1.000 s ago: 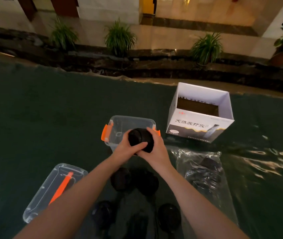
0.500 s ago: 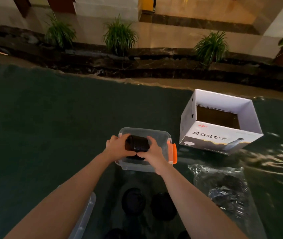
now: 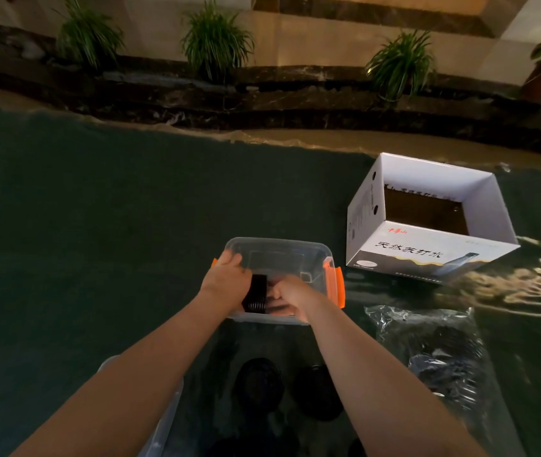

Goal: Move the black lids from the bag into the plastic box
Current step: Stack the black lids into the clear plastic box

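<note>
A clear plastic box [image 3: 315,255] with orange latches stands on the dark green cloth. Both hands reach down inside it. A stack of ribbed black lids [image 3: 256,297] stands on edge at the box's near left corner, pressed between my left hand [image 3: 228,280] on its left side and my right hand [image 3: 290,295] on its right. Two more black lids [image 3: 258,384] [image 3: 318,392] lie on the cloth between my forearms. A clear plastic bag [image 3: 427,357] with dark lids inside lies to the right.
An open white cardboard box [image 3: 427,255] with printed text stands at the right, behind the bag. The clear box's cover [image 3: 163,420] shows at the lower left under my left forearm. Beyond the cloth's far edge run a stone ledge and potted plants.
Both hands carried the lid stack forward over the box, then lowered it inside to the near left corner. The stack now stands on edge. The camera tilted forward.
</note>
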`<action>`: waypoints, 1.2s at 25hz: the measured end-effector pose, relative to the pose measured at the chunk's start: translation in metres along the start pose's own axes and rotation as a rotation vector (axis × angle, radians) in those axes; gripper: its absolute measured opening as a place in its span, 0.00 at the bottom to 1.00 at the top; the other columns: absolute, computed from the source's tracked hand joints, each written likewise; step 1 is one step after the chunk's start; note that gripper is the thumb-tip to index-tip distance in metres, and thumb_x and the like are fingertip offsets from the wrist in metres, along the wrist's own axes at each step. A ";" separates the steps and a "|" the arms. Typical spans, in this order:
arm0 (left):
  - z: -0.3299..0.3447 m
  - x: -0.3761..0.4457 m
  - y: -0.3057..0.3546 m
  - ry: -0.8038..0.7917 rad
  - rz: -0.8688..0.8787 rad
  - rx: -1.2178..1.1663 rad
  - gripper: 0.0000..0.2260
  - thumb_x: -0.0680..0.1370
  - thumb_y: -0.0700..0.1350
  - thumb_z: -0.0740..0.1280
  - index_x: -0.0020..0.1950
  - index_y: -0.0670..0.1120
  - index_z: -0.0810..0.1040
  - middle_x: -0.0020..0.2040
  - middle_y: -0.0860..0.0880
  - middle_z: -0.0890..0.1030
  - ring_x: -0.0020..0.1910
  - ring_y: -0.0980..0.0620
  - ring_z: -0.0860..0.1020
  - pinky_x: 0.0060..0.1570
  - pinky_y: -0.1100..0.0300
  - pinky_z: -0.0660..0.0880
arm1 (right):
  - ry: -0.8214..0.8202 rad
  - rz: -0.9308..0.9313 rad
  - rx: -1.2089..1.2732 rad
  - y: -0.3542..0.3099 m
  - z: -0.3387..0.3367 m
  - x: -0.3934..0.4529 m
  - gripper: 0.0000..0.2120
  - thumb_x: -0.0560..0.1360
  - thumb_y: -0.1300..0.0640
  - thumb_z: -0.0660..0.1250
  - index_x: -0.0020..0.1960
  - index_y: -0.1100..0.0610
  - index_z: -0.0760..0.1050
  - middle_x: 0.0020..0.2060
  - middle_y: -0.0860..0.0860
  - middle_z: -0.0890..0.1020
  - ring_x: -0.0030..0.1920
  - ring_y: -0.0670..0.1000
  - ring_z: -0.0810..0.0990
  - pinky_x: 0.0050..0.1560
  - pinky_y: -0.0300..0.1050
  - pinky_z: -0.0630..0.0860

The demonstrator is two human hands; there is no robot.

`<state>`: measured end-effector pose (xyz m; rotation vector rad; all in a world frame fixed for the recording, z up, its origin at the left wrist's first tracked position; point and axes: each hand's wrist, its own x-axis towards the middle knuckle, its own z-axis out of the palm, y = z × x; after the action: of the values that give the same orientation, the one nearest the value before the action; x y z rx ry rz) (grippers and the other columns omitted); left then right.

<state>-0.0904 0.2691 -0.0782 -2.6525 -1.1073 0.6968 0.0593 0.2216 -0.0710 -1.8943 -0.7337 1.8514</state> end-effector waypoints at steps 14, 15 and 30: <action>-0.005 -0.011 0.036 0.058 -0.046 -0.386 0.23 0.79 0.59 0.51 0.70 0.52 0.68 0.70 0.52 0.73 0.70 0.49 0.68 0.73 0.44 0.48 | 0.175 -0.247 -0.413 0.010 -0.001 -0.011 0.09 0.77 0.62 0.60 0.52 0.60 0.78 0.48 0.57 0.84 0.50 0.56 0.82 0.57 0.55 0.77; -0.006 -0.011 0.036 0.043 -0.045 -0.382 0.22 0.79 0.58 0.52 0.70 0.52 0.68 0.70 0.52 0.72 0.70 0.49 0.68 0.73 0.44 0.47 | 0.233 -0.320 -0.516 0.011 -0.004 -0.019 0.10 0.78 0.62 0.59 0.52 0.59 0.79 0.50 0.57 0.83 0.51 0.56 0.81 0.58 0.54 0.76; -0.012 0.012 0.044 -0.066 -0.327 -0.841 0.13 0.82 0.45 0.54 0.63 0.50 0.73 0.56 0.44 0.81 0.52 0.45 0.78 0.57 0.50 0.70 | 0.603 -0.637 -0.371 0.120 -0.063 -0.109 0.17 0.74 0.69 0.59 0.53 0.53 0.80 0.46 0.47 0.85 0.48 0.44 0.82 0.54 0.45 0.78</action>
<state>-0.0498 0.2463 -0.0866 -2.9283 -2.1738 0.2775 0.1351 0.0654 -0.0550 -1.9528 -1.3097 0.7433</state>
